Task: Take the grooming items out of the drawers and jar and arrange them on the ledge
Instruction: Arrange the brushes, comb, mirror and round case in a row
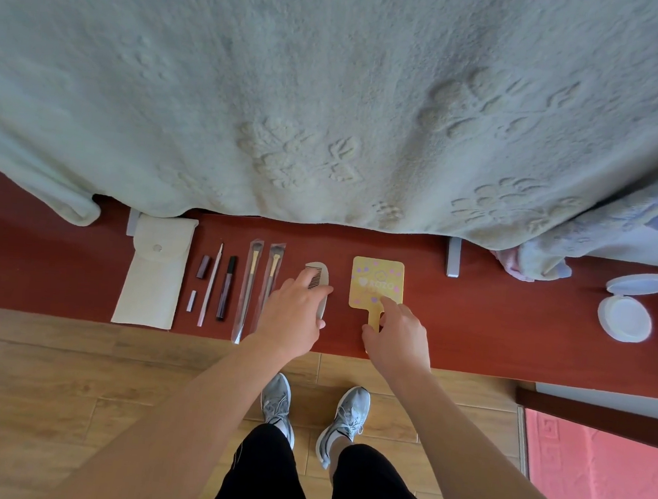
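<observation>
Red ledge (491, 321), blanket (332, 92) behind, pouch (151, 286) L, R hand (399, 341) pinching mirror (376, 278)

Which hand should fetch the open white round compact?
Right, likely: the right hand, pinching the yellow hand mirror, is nearer the open white round compact; the left hand rests on the grey comb.

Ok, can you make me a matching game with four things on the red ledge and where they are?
Things:
1. pouch
2. comb
3. yellow mirror
4. round white case

Places:
A. right hand on it
B. far right, lid open
C. far left
D. left hand on it

Pairs: 1-C, 2-D, 3-A, 4-B.
</observation>
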Available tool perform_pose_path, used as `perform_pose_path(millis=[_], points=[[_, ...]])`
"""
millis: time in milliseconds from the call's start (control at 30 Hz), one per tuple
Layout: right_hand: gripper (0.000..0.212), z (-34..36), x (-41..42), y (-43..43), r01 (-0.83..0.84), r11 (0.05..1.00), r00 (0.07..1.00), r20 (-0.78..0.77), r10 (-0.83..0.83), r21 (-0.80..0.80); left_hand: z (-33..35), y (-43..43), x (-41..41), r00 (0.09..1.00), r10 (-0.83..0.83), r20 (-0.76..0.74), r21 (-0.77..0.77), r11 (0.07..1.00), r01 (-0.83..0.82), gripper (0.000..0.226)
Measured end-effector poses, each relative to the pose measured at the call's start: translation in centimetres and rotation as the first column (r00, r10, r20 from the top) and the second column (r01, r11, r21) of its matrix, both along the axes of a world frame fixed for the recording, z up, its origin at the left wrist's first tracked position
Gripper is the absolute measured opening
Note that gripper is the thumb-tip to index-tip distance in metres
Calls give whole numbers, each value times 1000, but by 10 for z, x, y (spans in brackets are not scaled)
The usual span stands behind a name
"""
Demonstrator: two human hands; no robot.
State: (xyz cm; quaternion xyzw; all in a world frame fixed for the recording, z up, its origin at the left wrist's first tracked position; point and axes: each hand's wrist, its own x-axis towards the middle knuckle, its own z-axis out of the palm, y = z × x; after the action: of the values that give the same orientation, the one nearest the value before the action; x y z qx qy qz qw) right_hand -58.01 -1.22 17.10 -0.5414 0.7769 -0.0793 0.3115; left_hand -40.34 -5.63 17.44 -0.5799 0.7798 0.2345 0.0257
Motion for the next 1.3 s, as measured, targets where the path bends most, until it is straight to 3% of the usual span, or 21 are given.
perform_pose_path(millis=[1300], points=[[53, -5, 47, -12, 24, 999, 999, -22, -24, -32, -7, -8, 29, 993, 33, -111, 3, 999, -32, 66]])
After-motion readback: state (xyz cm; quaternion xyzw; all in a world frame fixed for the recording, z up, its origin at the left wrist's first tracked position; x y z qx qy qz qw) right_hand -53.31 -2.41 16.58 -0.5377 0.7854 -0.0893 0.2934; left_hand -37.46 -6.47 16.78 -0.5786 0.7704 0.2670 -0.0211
